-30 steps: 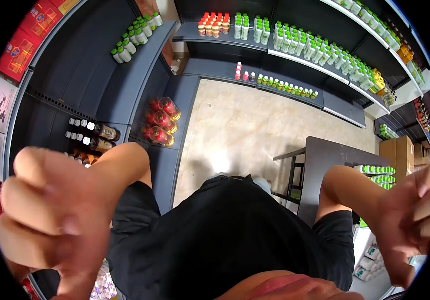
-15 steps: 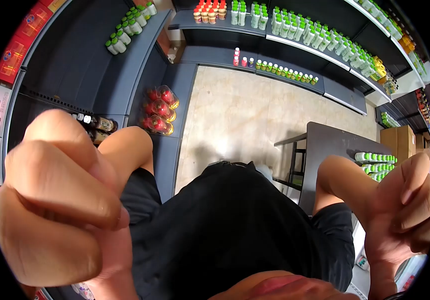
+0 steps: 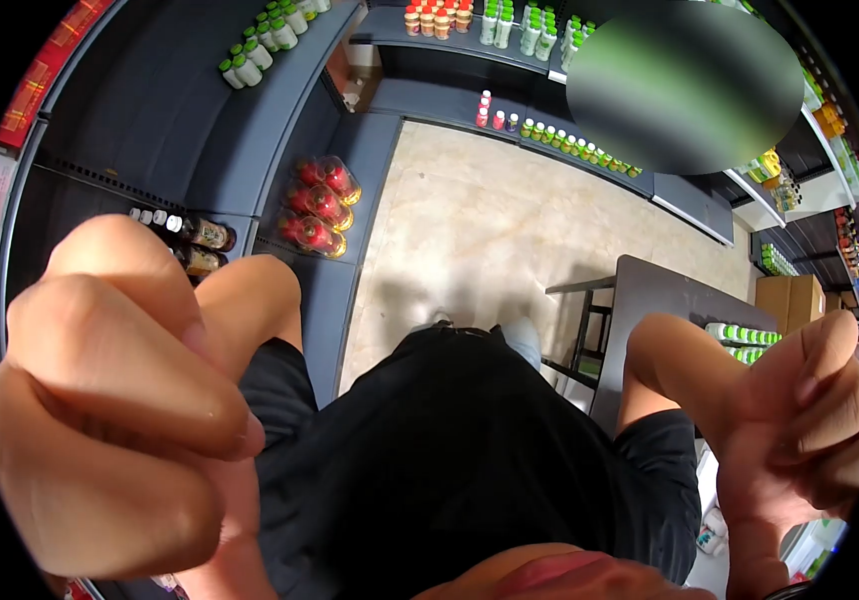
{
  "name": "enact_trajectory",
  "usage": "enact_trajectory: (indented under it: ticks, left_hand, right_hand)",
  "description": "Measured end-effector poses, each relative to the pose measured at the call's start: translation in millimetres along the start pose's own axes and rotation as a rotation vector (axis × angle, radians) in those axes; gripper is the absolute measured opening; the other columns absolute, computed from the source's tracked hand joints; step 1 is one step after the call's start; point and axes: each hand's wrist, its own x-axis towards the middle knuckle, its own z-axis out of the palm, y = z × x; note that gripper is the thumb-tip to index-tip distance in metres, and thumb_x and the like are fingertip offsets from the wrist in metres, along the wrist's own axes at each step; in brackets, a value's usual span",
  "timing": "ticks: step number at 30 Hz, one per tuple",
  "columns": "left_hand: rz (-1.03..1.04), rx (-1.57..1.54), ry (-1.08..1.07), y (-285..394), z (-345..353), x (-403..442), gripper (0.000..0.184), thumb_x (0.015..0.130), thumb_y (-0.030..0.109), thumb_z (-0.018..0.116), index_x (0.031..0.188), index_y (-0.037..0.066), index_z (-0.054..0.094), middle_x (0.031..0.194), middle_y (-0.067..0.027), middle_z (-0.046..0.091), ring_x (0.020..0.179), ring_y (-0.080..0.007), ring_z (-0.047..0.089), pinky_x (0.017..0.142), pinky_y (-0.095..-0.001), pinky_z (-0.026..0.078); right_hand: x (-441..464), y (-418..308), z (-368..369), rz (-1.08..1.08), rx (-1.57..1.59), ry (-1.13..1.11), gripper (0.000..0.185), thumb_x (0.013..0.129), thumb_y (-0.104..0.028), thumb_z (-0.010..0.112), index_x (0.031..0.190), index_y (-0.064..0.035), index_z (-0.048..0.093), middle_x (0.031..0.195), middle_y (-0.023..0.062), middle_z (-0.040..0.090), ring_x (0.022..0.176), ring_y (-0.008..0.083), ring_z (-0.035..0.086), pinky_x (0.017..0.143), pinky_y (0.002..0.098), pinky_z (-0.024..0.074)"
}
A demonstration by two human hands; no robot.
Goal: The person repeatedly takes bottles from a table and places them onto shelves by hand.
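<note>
Bottles, dark with white caps, sit in the left shelving, just past the left hand in this view. That hand is raised large and close, its grip clenched with the fingers folded over; whether anything lies inside is hidden. Out by the right edge, the right hand is raised too, fingers curled toward the palm — the inside of its grip cannot be seen either.

Near it, green-capped bottles stand in rows on the surface, a dark table partly covered by the right forearm. Cartons show just beyond the table's far right end.

Between table and left shelving runs pale floor, with soft brownish markings and shadows near the person's feet. Red packs in clear plastic rest on a low shelf to the left, and red boxes line the outer left edge.

Across the back, dark shelves carry red-capped bottles above and a row of small bottles below — a blurred oval hides the section to the right.
</note>
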Motion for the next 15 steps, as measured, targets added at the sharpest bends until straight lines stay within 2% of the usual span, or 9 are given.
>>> enact_trajectory:
  ticks: [4,7,13,15]
  left_hand:
    - [-0.013,0.006,-0.016,-12.3,-10.2,4.8,0.063,0.073,0.078,0.058,0.114,0.03,0.056,0.072,0.0062,0.045,0.061,-0.0088,0.039,0.062,-0.0295,0.022]
    - [-0.014,0.034,-0.093,-31.7,-24.3,10.5,0.058,0.075,0.074,0.058,0.113,0.03,0.056,0.073,0.0063,0.046,0.061,-0.0089,0.039,0.062,-0.0294,0.023]
    - [-0.019,0.029,0.052,-84.9,-27.9,18.5,0.055,0.079,0.069,0.056,0.112,0.026,0.054,0.075,0.0065,0.049,0.062,-0.0085,0.041,0.062,-0.0293,0.024]
    - [-0.052,0.067,0.004,-101.9,-28.4,32.0,0.057,0.079,0.07,0.056,0.115,0.026,0.053,0.077,0.0066,0.05,0.062,-0.0079,0.042,0.062,-0.029,0.024]
  right_hand:
    - [6.1,17.7,7.3,-0.003,-0.025,0.002,0.034,0.063,-0.045,0.074,0.069,-0.0253,0.047,0.065,-0.0123,0.045,0.048,-0.0008,0.042,0.068,0.0281,0.0261]
    - [13.5,40.5,10.1,-0.011,-0.041,-0.005,0.034,0.064,-0.047,0.074,0.071,-0.0255,0.047,0.066,-0.0122,0.045,0.049,-0.0006,0.042,0.069,0.0285,0.0261]
    - [37.5,100.3,2.8,-0.019,-0.044,-0.066,0.036,0.066,-0.051,0.073,0.074,-0.026,0.048,0.069,-0.012,0.046,0.051,-0.0002,0.043,0.07,0.0294,0.0262]
    - [46.7,123.5,-5.2,-0.023,-0.047,-0.081,0.036,0.067,-0.052,0.072,0.075,-0.0262,0.048,0.07,-0.0119,0.047,0.051,-0.0001,0.043,0.07,0.0297,0.0262]
